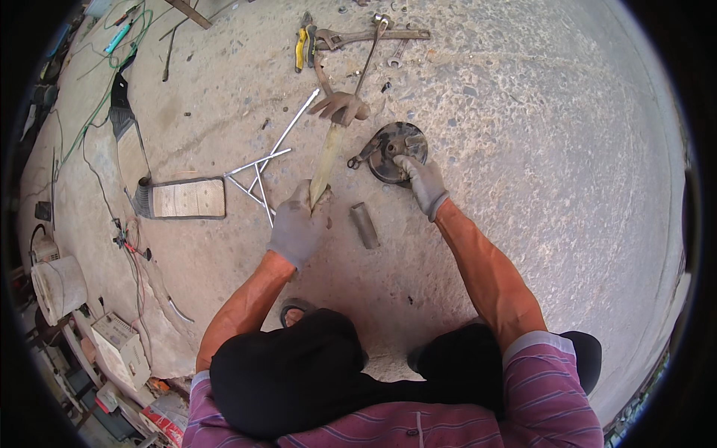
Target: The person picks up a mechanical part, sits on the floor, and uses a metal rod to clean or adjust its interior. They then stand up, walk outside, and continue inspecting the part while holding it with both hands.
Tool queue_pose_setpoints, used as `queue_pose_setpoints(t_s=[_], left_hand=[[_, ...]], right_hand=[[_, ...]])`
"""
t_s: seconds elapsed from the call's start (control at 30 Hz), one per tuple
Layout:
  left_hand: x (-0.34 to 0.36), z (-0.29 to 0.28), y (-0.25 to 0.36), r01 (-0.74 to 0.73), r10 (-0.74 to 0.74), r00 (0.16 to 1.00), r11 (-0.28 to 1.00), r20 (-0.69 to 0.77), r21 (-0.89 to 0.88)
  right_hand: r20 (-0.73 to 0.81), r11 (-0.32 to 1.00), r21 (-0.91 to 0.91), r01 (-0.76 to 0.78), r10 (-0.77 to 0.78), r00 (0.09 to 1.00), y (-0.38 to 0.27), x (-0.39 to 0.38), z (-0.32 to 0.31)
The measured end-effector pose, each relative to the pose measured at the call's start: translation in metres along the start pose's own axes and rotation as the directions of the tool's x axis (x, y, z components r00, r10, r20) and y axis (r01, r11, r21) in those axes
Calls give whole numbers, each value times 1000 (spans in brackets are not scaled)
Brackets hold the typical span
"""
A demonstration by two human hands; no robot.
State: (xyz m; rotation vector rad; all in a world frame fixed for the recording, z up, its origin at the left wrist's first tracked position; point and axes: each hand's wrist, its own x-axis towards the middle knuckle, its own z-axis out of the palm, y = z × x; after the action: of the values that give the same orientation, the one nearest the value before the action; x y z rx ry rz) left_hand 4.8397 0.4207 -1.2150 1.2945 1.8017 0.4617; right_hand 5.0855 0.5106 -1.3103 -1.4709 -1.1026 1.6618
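My left hand (pixel 298 226), in a grey glove, is closed round the pale handle (pixel 328 157) of a hammer-like tool. Its brown head (pixel 340 109) points away from me, and its exact shape is blurred. My right hand (pixel 423 184), also gloved, grips the near right edge of a round, dark metal brake plate (pixel 386 164). A short lever (pixel 361 157) sticks out from the plate's left side. Between my hands, nearer to me, a grey metal cylinder (pixel 364 225) lies on the concrete.
Beyond the hammer-like tool lie yellow-and-black pliers (pixel 300 49), an adjustable wrench (pixel 371 36) and a small spanner (pixel 399 53). A silver metal frame (pixel 260 166) is left of it. Farther left are a dark-edged panel (pixel 188 198), green cable (pixel 95 113), a white bucket (pixel 60 287) and a boxy machine (pixel 121 349).
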Motion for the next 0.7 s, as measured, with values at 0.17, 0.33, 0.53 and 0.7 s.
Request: queue_pose_setpoints(t_s=[0.17,0.33,0.53,0.7], left_hand=[[18,-11,-13,-52,39,997,968,59,244],[1,-2,1,16,-18,999,998,-34,-62],[17,-15,-5,8,-16,997,994,76,111],[13,-7,-9,-6,-7,995,992,96,128]], right_hand=[[32,998,36,59,-60,998,0,4,4],[22,999,6,49,-49,999,7,1,-3],[26,995,-67,70,-69,997,6,1,-4],[5,998,59,-15,15,1000,-2,-1,5]])
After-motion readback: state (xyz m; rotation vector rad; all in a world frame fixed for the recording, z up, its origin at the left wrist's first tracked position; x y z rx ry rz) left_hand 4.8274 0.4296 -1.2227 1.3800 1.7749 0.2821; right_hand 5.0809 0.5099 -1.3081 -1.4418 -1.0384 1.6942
